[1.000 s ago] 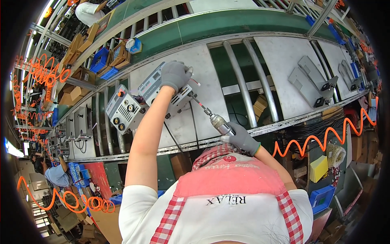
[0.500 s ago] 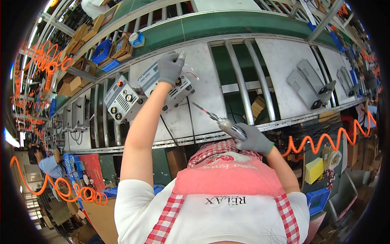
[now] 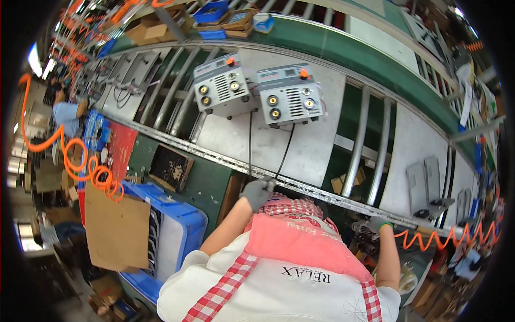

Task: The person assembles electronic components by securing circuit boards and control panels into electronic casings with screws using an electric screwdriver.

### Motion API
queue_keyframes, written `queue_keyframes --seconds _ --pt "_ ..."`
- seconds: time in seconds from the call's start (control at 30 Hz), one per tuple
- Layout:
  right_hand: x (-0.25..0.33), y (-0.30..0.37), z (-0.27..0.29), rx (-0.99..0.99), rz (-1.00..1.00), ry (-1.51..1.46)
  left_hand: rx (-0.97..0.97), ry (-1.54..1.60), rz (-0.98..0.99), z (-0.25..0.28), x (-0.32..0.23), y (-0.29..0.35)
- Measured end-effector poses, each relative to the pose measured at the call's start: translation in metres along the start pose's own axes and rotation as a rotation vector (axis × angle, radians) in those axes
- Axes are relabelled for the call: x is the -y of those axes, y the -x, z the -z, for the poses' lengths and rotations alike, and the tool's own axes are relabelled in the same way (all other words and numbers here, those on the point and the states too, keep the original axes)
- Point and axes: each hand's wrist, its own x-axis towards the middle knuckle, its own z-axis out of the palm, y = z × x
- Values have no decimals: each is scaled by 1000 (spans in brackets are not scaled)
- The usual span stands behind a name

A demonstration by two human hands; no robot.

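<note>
My left hand (image 3: 257, 194), in a grey glove, is at the near rail of the conveyor, by the lower ends of two black cables (image 3: 286, 153). Its fingers are curled, and whatever they hold is too small to make out. Out to the right and low, my gloved right hand (image 3: 377, 223) is closed on a silver power screwdriver (image 3: 362, 231), partly lost against the clutter. Side by side on the white conveyor board stand two grey welding machines, the left one (image 3: 222, 86) and the right one (image 3: 289, 96), each with an orange knob and round sockets.
Metal rollers (image 3: 358, 142) separate the white boards. Grey bent panels (image 3: 424, 185) lie on the right board. A blue crate (image 3: 185, 228) and cardboard sheet (image 3: 117, 228) are at lower left. Orange coiled hoses (image 3: 437, 236) hang on both sides. A co-worker (image 3: 67, 115) is at far left.
My left hand has come off the right welding machine and back to the near rail. My right hand has moved right and down with the screwdriver. The view has swung left.
</note>
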Motion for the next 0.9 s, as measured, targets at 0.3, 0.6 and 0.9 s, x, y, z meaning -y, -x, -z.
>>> queue_keyframes --seconds 0.3,0.6,0.9 --pt "-5 -122 -14 49 -14 198 -229 276 -692 47 -168 38" --pt "-51 -183 -51 83 -124 217 -420 300 -893 77 -284 57" --pt "5 -133 -22 -59 -82 182 -1001 -1398 -875 226 -358 74"
